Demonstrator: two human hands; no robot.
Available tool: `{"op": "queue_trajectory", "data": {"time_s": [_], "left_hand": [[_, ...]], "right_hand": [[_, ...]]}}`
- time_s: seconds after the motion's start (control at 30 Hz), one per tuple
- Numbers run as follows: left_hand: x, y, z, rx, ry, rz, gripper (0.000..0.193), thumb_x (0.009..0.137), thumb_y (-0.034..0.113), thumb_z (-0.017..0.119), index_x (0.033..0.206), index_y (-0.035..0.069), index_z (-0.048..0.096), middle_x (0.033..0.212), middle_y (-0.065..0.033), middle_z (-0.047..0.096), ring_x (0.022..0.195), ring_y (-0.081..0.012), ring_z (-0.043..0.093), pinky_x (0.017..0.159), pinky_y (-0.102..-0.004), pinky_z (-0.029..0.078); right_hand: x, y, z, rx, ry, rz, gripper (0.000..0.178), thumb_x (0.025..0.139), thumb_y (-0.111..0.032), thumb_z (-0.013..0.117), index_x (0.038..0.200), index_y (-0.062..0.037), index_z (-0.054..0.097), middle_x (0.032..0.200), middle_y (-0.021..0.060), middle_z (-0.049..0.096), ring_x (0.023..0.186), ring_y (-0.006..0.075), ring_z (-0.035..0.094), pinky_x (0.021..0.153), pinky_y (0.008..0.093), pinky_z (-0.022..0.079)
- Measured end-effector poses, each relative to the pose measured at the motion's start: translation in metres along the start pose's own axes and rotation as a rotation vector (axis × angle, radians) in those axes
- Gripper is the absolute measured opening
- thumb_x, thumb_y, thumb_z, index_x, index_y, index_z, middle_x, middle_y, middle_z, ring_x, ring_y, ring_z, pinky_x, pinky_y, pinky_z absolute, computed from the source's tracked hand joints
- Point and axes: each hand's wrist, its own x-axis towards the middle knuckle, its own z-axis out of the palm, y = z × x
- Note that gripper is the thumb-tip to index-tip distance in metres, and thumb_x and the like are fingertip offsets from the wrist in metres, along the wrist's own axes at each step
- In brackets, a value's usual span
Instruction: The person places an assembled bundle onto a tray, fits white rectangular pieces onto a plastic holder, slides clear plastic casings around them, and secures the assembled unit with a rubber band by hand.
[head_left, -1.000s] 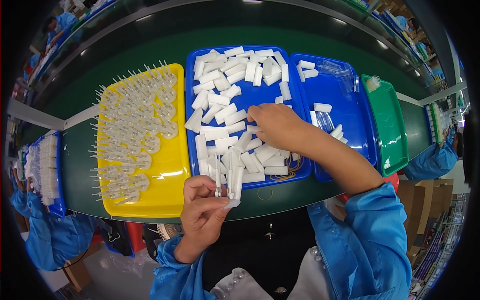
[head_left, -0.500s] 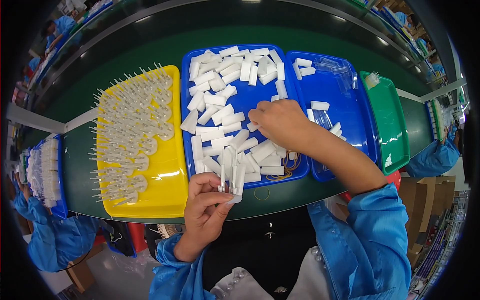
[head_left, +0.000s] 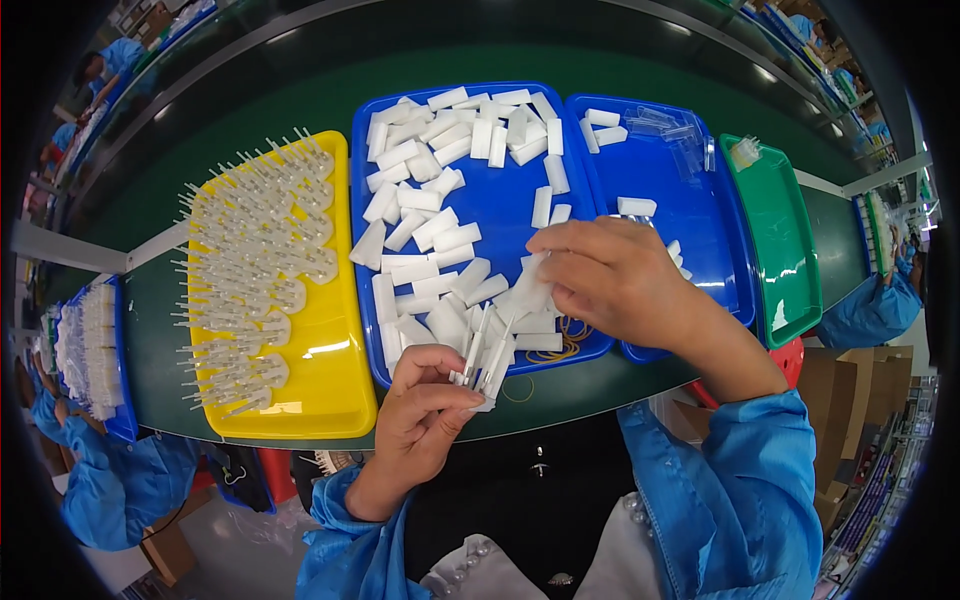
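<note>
The right hand point(head_left: 622, 278) pinches a slanting, long white block point(head_left: 530, 287) just up and right of the clear plastic rods point(head_left: 494, 366) the left hand point(head_left: 424, 412) pinches (touching? can't tell).

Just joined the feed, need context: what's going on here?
A person's left hand holds a pronged part; the right hand holds a white piece close to the prong tips, contact unclear. More white pieces lie in the left blue tray; similar pronged parts crowd the yellow tray.
</note>
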Motion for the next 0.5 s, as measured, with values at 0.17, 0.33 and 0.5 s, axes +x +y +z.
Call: {"op": "queue_trajectory", "data": {"time_s": [0.17,0.33,0.5], "left_hand": [[-0.001,-0.005,0.004,-0.227,-0.003,-0.080,0.016,0.082,-0.001,0.061,0.095,0.007,0.062,0.110,-0.0108,0.043,0.086,-0.0134,0.047,0.077,-0.0233,0.039],[-0.001,-0.007,0.006,-0.282,-0.013,-0.103,0.016,0.081,0.000,0.062,0.095,0.007,0.061,0.110,-0.0098,0.043,0.084,-0.0118,0.045,0.075,-0.0222,0.038],[-0.002,-0.007,0.008,-0.305,-0.022,-0.128,0.017,0.081,-0.002,0.062,0.096,0.006,0.061,0.109,-0.0093,0.043,0.085,-0.0111,0.046,0.075,-0.0212,0.039]], "right_hand": [[-0.011,-0.005,0.000,0.034,0.064,-0.015,0.024,0.059,-0.002,0.072,0.080,-0.0042,0.060,0.099,0.0087,0.063,0.075,0.0217,0.064,0.059,0.0296,0.050],[-0.016,-0.005,0.003,0.030,0.113,-0.023,0.017,0.065,-0.004,0.068,0.079,-0.0018,0.060,0.096,0.0105,0.062,0.071,0.0220,0.062,0.059,0.0310,0.051],[-0.018,-0.007,0.003,0.011,0.092,-0.018,0.016,0.066,-0.005,0.068,0.079,-0.0010,0.061,0.097,0.0117,0.062,0.073,0.0220,0.063,0.059,0.0308,0.051]]}}
